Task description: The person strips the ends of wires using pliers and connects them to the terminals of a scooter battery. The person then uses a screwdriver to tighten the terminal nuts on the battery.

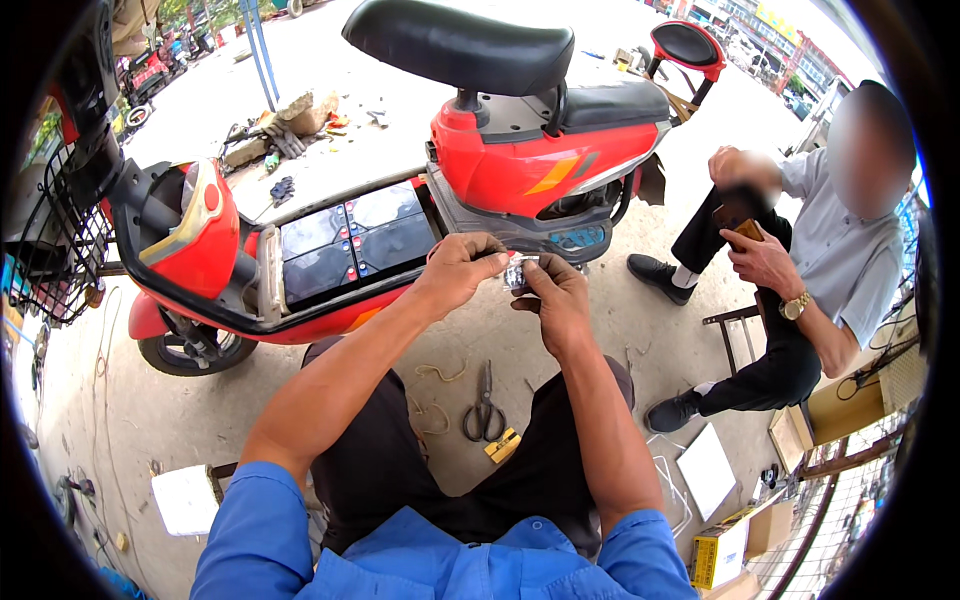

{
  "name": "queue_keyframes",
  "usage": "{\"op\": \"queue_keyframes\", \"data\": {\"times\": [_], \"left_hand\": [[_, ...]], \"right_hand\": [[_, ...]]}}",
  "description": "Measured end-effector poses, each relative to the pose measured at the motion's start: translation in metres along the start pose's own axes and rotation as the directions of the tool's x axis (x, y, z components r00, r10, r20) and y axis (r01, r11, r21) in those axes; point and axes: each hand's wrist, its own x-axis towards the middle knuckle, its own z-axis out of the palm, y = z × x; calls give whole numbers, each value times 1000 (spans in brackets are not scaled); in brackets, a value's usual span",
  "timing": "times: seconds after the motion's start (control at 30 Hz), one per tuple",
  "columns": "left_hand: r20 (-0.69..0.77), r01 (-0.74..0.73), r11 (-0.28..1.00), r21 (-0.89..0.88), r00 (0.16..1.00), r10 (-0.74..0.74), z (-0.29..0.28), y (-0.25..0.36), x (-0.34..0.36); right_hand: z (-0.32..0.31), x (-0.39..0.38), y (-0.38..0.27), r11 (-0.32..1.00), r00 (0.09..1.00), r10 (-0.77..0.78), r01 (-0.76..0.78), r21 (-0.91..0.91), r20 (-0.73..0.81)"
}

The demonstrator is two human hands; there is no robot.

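The work took place outdoors on pale, gritty concrete ground [265, 400], glaring white across the top of the frame and shaded in the lower half. A red scooter [545, 165] stood across the upper left and centre, its footboard open over dark batteries [392, 246] packed side by side. At the centre of the frame, near the scooter's side, the two hands held a small clear packet [516, 273] up in the air. The left hand [455, 275] was closed to a fingertip pinch at the packet's left end; the right hand [560, 308] was partly curled, thumb and fingers gripping its right side.

The scooter's near edge bounded the space at upper left, and dark trousers [370, 435] framed it below. Between the knees lay black scissors [485, 401], a small yellow box [503, 446] and loose cord [441, 379]. A strip of ground ran right of the hands towards another person [865, 260], seated well apart and holding what looked like a phone [741, 234]. A white panel [707, 470] and a yellow-and-white carton [722, 555] edged the lower right.
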Motion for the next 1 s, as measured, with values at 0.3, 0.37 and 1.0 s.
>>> {"op": "queue_keyframes", "data": {"times": [0.3, 0.37, 1.0], "left_hand": [[37, -55, 988, -147, 997, 61, 3, 5, -1], [82, -37, 989, -140, 995, 49, 1, 1, -1], [106, 35, 999, 19, 994, -37, 2, 3, -2]], "right_hand": [[-9, 0, -2, 901, 966, 161, -228, 369, 204], [-10, 1, -3, 868, 934, 173, -295, 400, 312], [-17, 1, 7, 984, 993, -83, 94, -152, 80]]}}
